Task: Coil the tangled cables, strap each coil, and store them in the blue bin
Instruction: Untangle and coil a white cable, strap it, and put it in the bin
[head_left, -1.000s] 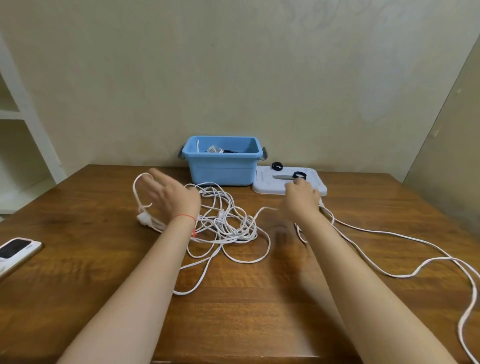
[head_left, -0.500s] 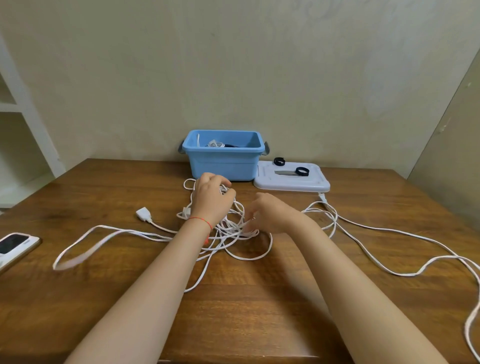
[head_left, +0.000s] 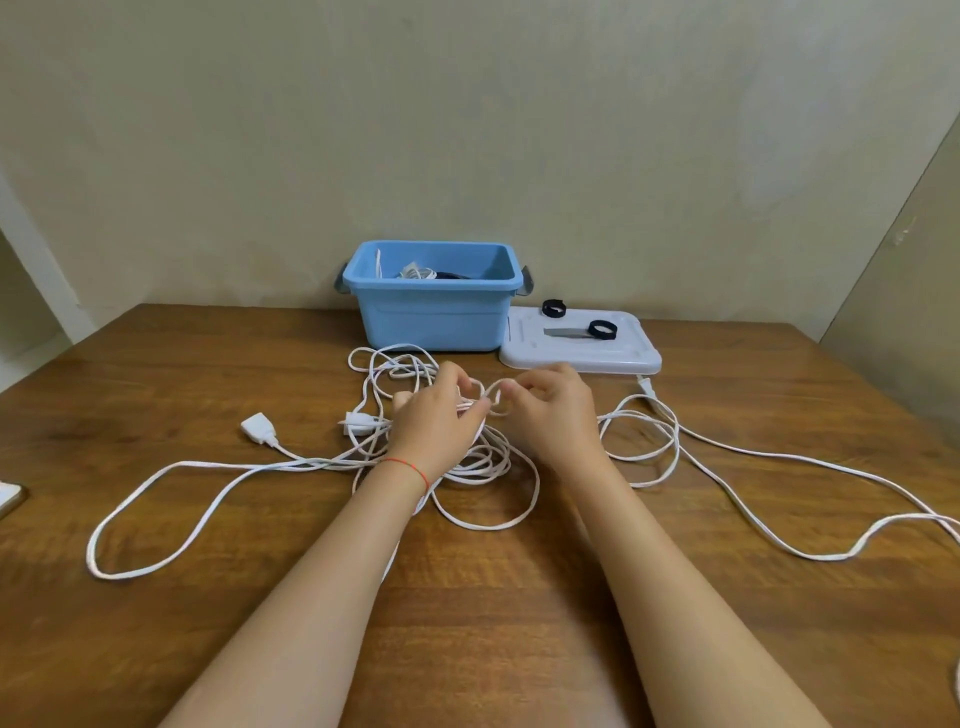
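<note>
A big brown wooden table (head_left: 156, 374) stands against a plain cream wall (head_left: 467, 130). A white shelf (head_left: 31, 291) is at the left.

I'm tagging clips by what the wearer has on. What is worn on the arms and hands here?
Both forearms are bare, with no sleeves in view. The left hand has a thin red string bracelet around its wrist. The right hand and its wrist carry nothing. No gloves, rings or watch show.
</note>
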